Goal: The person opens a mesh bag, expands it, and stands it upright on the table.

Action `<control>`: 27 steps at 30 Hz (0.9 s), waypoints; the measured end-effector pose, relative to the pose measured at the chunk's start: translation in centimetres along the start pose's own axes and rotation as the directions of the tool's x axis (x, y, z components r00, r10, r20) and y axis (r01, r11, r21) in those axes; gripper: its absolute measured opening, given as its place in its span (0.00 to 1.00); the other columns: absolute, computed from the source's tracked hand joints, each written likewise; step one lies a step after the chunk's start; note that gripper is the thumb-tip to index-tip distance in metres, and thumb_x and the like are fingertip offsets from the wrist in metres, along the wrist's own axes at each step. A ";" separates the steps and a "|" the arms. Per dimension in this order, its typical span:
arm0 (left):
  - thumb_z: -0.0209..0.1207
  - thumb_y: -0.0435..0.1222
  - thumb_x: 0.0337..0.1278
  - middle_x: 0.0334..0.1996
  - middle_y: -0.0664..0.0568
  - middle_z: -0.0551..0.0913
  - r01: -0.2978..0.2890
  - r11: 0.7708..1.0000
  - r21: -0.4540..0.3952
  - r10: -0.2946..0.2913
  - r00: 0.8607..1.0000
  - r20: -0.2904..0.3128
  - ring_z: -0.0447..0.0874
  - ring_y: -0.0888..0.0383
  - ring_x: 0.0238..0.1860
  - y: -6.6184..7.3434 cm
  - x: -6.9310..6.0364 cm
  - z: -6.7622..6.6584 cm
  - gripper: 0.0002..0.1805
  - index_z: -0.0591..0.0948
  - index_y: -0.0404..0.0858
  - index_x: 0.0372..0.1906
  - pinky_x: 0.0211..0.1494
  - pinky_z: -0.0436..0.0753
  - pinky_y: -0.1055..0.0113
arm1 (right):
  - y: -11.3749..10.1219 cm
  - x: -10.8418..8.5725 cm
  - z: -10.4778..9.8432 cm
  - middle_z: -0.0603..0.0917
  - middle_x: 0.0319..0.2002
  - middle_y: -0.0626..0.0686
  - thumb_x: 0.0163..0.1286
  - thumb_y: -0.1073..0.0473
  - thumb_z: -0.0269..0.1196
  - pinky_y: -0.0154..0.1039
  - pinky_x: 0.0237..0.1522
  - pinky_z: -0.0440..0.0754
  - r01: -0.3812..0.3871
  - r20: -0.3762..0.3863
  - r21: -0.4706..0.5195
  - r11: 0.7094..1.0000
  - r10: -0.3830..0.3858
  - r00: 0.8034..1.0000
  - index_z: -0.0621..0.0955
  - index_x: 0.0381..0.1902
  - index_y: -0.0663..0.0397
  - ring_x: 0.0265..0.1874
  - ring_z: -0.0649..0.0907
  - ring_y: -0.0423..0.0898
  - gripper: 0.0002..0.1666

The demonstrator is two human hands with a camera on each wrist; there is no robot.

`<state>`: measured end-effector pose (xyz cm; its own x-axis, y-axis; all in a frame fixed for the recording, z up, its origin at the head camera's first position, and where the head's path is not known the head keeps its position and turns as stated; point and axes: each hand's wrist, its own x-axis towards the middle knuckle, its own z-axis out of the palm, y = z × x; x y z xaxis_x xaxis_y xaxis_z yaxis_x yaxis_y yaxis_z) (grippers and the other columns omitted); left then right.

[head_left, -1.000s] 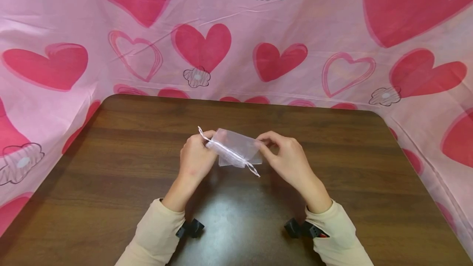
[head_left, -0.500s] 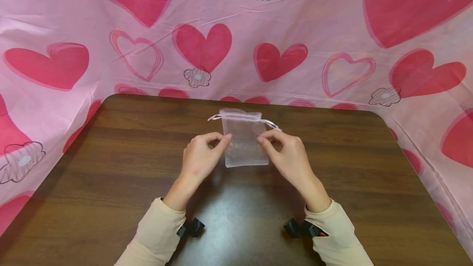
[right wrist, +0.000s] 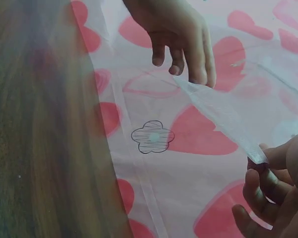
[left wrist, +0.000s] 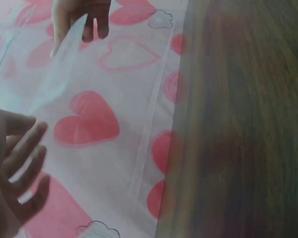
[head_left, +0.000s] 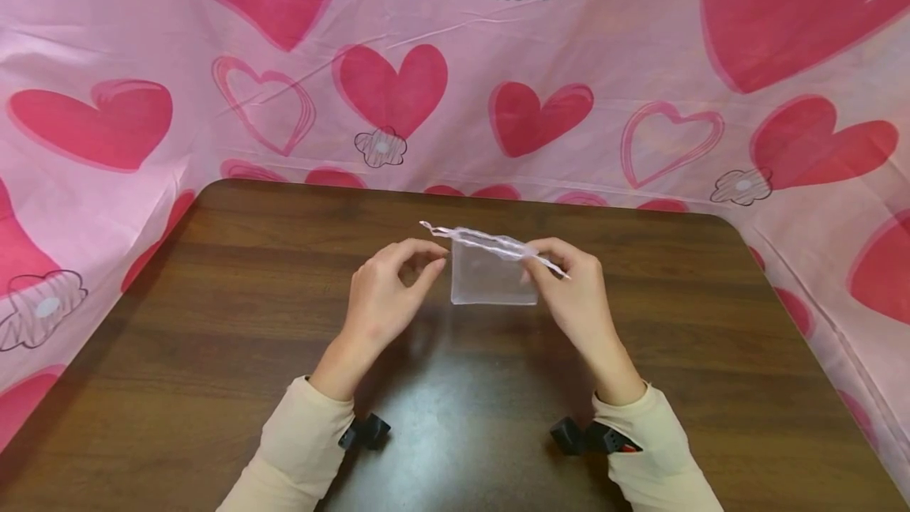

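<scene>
A small sheer white drawstring organza bag [head_left: 494,275] hangs in the air above the table, its gathered mouth and twisted cords uppermost. My right hand [head_left: 572,279] pinches its right edge just below the mouth between thumb and fingers. In the right wrist view the bag [right wrist: 221,119] stretches from these fingers toward the other hand. My left hand [head_left: 391,283] is just off the bag's left edge, thumb and forefinger loosely bent with a small gap to the fabric. The left wrist view shows this left hand [left wrist: 22,168] with fingers spread and relaxed. No contents are visible through the mesh.
A dark brown wooden table [head_left: 213,354] lies beneath both hands. Pink cloth with red hearts [head_left: 398,93] hangs along its back and sides. Black wrist cameras [head_left: 366,433] sit at the cuffs of the beige sleeves.
The bag has turned from slanted to upright, then its mouth has tipped toward me and it has shifted right. My left fingers have come off its edge; my right hand has moved up toward the mouth.
</scene>
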<state>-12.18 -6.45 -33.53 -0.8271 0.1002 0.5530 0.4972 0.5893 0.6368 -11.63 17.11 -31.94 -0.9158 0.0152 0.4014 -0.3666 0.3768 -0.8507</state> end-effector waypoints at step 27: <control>0.73 0.31 0.48 0.34 0.61 0.89 -0.495 0.867 -0.062 0.489 0.868 -0.088 0.82 0.62 0.35 0.1 0.1 0.2 0.09 0.91 0.47 0.35 0.33 0.78 0.67 | 0.2 0.4 -0.6 0.87 0.26 0.55 0.69 0.56 0.67 0.34 0.27 0.71 -0.187 0.139 -0.077 0.979 0.196 0.971 0.87 0.40 0.63 0.24 0.79 0.38 0.14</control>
<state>-12.21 -6.23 -33.48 -0.4514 0.3044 0.8388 0.8564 0.4119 0.3114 -11.98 17.74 -31.79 -0.9836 -0.0399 0.1759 -0.1754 0.4372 -0.8821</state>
